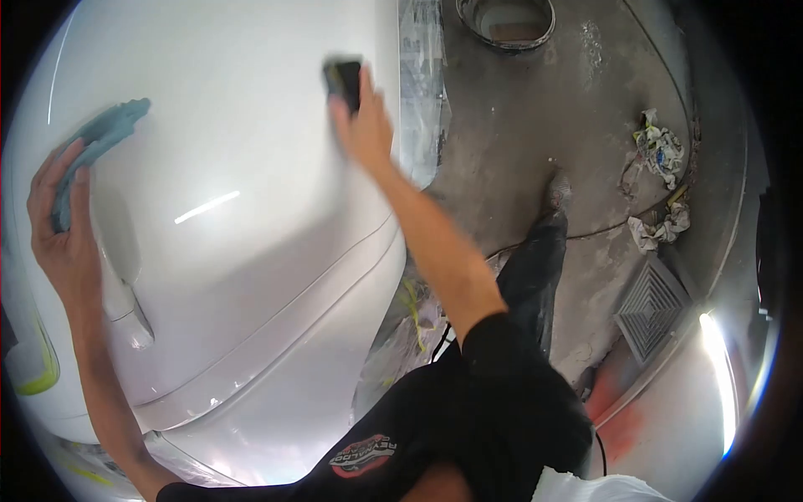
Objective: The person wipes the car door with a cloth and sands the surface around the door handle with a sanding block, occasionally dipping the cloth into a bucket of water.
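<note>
A crumpled teal cloth (109, 132) is gripped in my left hand (69, 255), fingers curled round it, at the left side of a glossy white car panel (242, 125). Further right, near the panel's right-hand edge, my right hand (370, 132) is wrapped round a small black block (346, 82) that looks like a sanding block. The block lies against the white surface, slightly blurred, and its underside is hidden. A white door handle (130, 318) sits below my left hand.
Clear plastic sheeting (422, 92) hangs along the panel's right side. On the stained concrete floor (502, 125) stand a round bucket (506, 40), crumpled paper (661, 155) and a square metal grille (652, 308). A dark hose or cable crosses the floor near my leg.
</note>
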A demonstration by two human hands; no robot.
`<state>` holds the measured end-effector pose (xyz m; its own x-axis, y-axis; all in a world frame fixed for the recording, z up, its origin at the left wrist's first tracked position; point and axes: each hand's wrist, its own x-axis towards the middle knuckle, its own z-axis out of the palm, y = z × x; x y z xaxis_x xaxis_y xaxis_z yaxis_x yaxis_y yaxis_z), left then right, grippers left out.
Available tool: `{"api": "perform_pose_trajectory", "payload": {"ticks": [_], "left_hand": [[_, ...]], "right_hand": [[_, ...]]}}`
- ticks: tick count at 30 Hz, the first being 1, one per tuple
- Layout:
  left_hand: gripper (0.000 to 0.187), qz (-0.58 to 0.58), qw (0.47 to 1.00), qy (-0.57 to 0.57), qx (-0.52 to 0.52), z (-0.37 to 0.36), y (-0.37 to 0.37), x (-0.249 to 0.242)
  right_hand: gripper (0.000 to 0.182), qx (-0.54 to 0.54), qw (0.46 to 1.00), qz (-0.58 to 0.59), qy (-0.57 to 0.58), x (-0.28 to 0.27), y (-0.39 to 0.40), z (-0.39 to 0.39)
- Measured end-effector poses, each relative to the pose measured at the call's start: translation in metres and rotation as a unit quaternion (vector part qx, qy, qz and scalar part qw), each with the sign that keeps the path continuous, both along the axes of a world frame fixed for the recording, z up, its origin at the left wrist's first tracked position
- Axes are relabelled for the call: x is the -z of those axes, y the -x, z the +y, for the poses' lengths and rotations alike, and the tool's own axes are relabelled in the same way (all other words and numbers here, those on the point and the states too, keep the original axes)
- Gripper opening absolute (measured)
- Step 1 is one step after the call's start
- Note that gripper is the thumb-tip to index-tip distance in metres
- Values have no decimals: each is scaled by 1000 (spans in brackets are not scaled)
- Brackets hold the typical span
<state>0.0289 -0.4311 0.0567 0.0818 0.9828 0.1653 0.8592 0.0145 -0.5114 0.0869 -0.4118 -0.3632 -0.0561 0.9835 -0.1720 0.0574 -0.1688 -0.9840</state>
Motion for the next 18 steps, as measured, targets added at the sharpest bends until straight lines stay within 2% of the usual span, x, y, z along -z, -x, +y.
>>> {"api": "perform_pose_trajectory", "payload": {"ticks": [2, 4, 6, 8, 11, 15, 16, 18], "left_hand": [[23, 4, 1000, 1, 2, -2, 2, -1], [24, -9, 1000, -4, 18, 0, 4, 0], [25, 4, 1000, 4, 17, -1, 10, -4], [26, 15, 1000, 4, 22, -1, 11, -4], [25, 19, 1000, 4, 18, 1, 5, 0], [24, -1, 1000, 0, -4, 0, 2, -1], [24, -5, 1000, 0, -6, 0, 2, -3], [24, 1, 1000, 3, 3, 0, 1, -2]], "right_hand": [[78, 24, 999, -25, 29, 16, -1, 67], [79, 29, 999, -17, 39, 12, -2, 62], [81, 10, 1000, -7, -8, 3, -4, -10], [82, -3, 997, 68, -21, -11, -12, -108], [82, 12, 995, 75, -64, -4, -13, -131], [79, 17, 999, -26, 27, 42, -3, 46], [81, 18, 998, -21, 47, 43, -5, 69], [82, 8, 998, -26, 48, 30, -11, 51]]}}
